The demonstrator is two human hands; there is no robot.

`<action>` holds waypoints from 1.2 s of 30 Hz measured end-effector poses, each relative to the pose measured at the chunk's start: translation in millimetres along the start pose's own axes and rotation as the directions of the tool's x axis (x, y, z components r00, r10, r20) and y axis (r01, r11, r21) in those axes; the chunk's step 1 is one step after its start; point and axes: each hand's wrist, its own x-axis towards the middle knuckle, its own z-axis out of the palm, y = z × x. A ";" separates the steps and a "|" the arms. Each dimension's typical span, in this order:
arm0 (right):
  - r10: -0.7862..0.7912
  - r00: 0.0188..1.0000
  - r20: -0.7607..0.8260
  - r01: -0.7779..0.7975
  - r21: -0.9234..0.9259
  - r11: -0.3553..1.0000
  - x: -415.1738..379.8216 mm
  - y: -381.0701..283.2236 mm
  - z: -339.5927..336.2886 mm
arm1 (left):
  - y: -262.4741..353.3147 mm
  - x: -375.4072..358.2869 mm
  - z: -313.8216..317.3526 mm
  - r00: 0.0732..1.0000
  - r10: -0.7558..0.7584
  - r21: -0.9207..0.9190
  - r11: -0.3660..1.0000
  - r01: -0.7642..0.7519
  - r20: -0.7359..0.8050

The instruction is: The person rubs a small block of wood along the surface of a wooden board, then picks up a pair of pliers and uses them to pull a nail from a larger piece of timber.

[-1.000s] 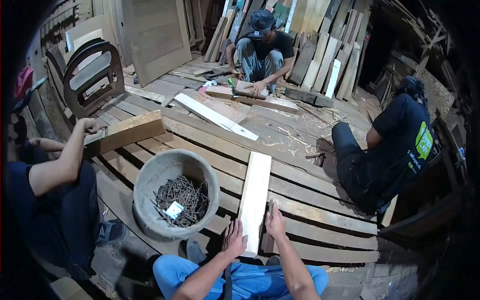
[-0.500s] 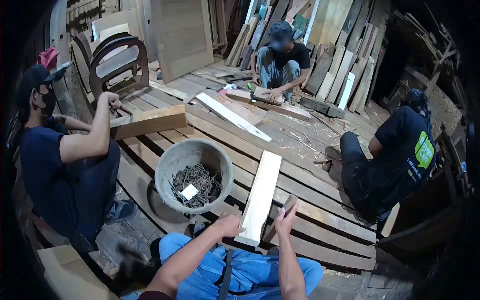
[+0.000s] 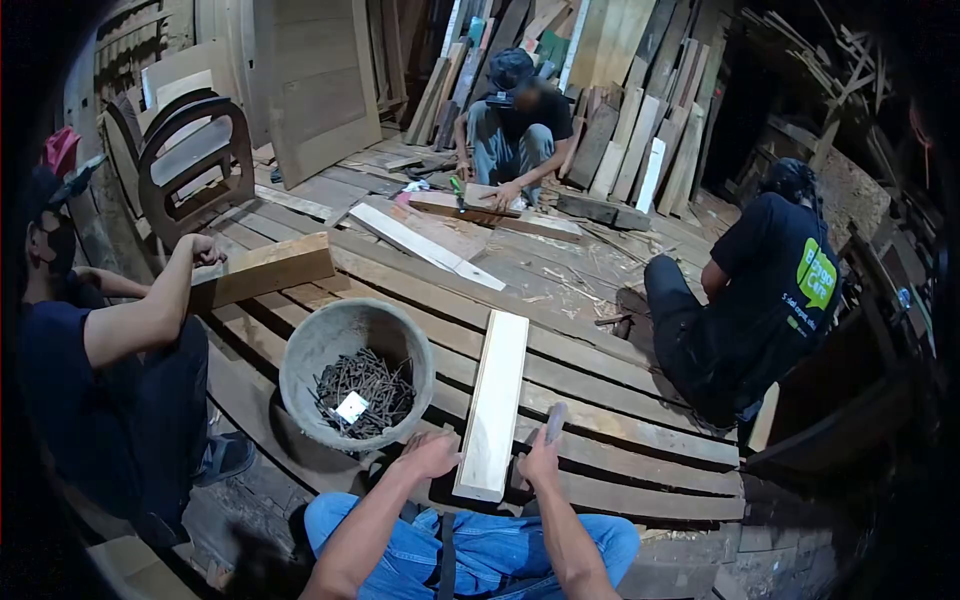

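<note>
A pale short plank point(image 3: 494, 400) lies lengthwise on the slatted wooden floor in front of me. My left hand point(image 3: 430, 455) rests at the plank's near left corner, fingers spread and touching its edge. My right hand point(image 3: 541, 460) is closed around a wooden handle point(image 3: 553, 422) that sticks up just right of the plank; the tool's head is hidden. My knees in blue jeans point(image 3: 480, 550) show below.
A grey bucket point(image 3: 305, 350) holding several rusty nails stands left of the plank. A seated person on the left holds a thick board point(image 3: 262, 270). Another person point(image 3: 765, 290) sits at right, a third point(image 3: 510, 120) crouches at the back among stacked planks.
My right hand has gone from flat beside the plank to gripping a handle and now sits lower. My left hand stays at the plank's near corner. The view has shifted.
</note>
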 end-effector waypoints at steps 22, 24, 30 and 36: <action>-0.120 0.993 -0.004 0.120 -0.016 0.993 -17.2 -17.3 -7.2 | 15.6 0.7 -6.3 0.887 0.212 -0.379 0.845 -0.377 -0.410; -0.115 0.993 -0.008 0.114 -0.044 0.993 -9.4 -9.7 3.8 | 34.8 -8.9 -15.9 0.665 0.323 -0.128 0.835 -0.535 -0.674; -0.092 0.995 0.026 0.093 -0.021 0.995 -15.5 -21.0 -13.4 | 33.4 -28.9 -76.6 0.345 0.099 0.011 0.969 -0.247 -0.934; -0.152 0.988 -0.007 0.151 -0.066 0.986 -9.6 -7.8 4.0 | -28.5 -9.9 -95.8 0.775 -0.578 -0.566 0.739 0.365 -0.255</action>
